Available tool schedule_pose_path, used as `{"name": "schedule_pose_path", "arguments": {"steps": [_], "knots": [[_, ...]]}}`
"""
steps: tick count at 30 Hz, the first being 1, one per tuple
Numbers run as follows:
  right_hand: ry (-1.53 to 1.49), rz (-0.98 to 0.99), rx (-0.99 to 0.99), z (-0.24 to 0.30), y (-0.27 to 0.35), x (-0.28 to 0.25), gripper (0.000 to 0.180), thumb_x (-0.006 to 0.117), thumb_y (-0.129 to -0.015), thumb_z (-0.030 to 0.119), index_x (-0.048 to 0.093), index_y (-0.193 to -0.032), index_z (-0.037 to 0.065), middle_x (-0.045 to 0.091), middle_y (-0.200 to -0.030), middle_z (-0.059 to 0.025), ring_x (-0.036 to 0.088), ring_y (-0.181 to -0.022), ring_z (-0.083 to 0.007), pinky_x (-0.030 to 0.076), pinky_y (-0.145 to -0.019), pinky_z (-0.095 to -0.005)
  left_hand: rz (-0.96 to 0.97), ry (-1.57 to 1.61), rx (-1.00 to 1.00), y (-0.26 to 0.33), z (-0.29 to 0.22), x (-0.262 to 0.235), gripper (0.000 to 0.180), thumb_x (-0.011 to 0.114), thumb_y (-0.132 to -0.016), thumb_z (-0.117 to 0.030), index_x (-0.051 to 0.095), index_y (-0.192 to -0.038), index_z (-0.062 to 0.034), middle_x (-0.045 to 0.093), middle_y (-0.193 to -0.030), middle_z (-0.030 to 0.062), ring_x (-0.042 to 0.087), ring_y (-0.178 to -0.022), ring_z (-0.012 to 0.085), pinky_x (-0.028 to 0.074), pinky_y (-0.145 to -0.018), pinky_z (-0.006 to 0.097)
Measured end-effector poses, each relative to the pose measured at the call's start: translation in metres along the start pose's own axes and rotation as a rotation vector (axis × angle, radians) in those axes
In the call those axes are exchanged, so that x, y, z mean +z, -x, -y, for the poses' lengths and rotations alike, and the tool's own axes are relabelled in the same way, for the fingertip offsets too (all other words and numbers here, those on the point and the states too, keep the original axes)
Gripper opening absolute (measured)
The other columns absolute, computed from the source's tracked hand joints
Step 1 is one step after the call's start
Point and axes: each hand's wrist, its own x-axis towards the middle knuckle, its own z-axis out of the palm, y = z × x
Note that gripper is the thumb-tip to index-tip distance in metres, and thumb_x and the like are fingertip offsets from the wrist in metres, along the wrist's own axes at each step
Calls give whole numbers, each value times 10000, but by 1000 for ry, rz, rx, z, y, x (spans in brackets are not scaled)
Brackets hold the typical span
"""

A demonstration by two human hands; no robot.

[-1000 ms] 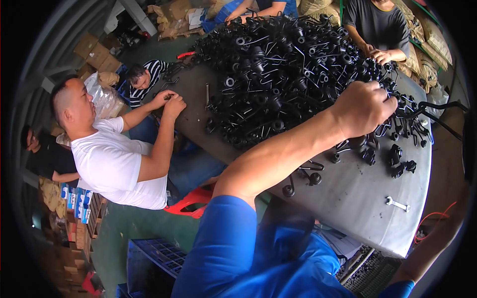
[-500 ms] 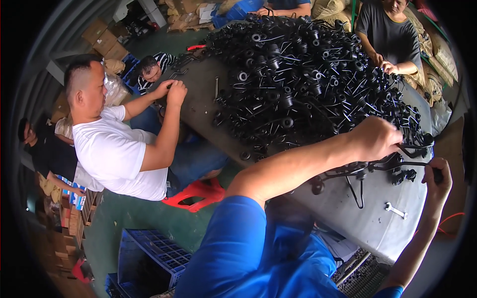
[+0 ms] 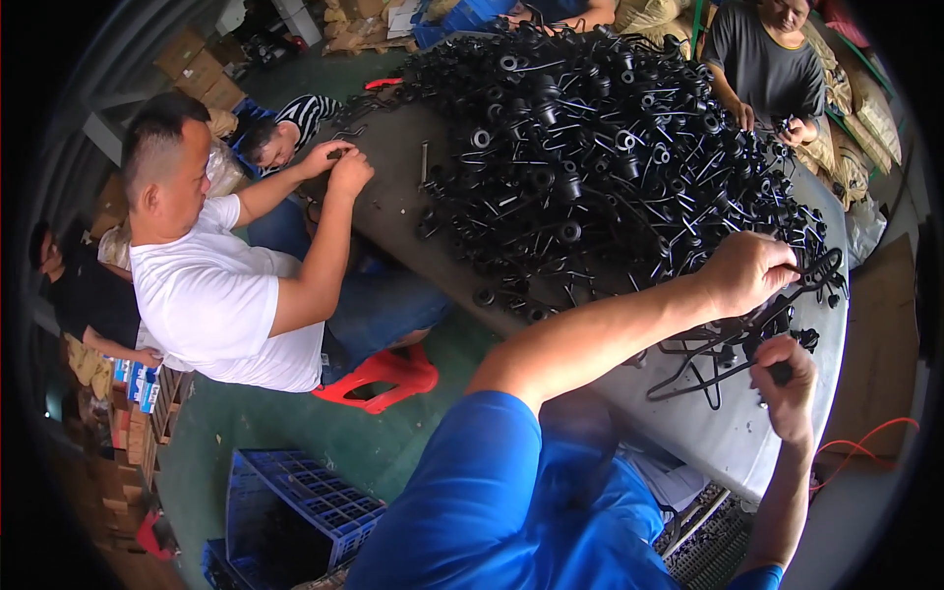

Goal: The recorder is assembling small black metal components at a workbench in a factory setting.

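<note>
gripping a tangle of black wire parts [image 3: 723,349] near the table's [image 3: 688,433] right edge, my left hand [image 3: 744,272] clenches its top; my right hand [image 3: 787,383] closes around a black roller [image 3: 779,373] below.

A heap of black parts [image 3: 610,157], seemingly matt metal wire with plastic rollers, is seen on a grey table [image 3: 708,433] of dull, smooth finish. A bent black wire piece [image 3: 718,359] looks painted metal. The stool [image 3: 379,379] appears glossy red plastic, the crate [image 3: 295,511] blue plastic.
</note>
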Motion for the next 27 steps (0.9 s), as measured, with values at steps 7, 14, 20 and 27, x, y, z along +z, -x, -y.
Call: {"name": "schedule_pose_path", "arguments": {"steps": [7, 14, 20, 27], "knots": [[0, 34, -299, -6, -2, 21, 126, 626, -789, -95, 552, -807, 6, 597, -898, -115, 571, -698, -129, 497, -579, -247, 209, 59, -113, 6, -10, -13, 122, 737, -752, -94, 690, -825, -8, 665, -698, 135, 652, -603, 281, 506, -567, 348], [-217, 259, 51, -8, 3, 18, 137, 660, -784, -83, 592, -809, 34, 620, -897, -62, 590, -797, -153, 478, -724, -273, 375, -60, -32, 8, -13, -18, 116, 729, -783, -75, 684, -857, 2, 674, -755, 118, 658, -654, 237, 510, -586, 304], [58, 304, -130, -9, 6, 9, 125, 653, -797, -59, 588, -790, 47, 622, -879, -49, 593, -835, -159, 471, -767, -288, 420, -44, -93, 9, -15, -8, 122, 722, -802, -74, 680, -880, 10, 667, -735, 97, 622, -617, 171, 487, -568, 273], [-220, 245, 37, -19, 4, -2, 130, 661, -790, -65, 593, -784, 45, 630, -873, -37, 590, -834, -134, 470, -752, -272, 353, 36, -395, 12, -6, -8, 144, 687, -833, -132, 669, -863, 8, 636, -661, 125, 563, -535, 152, 433, -510, 299]]}}
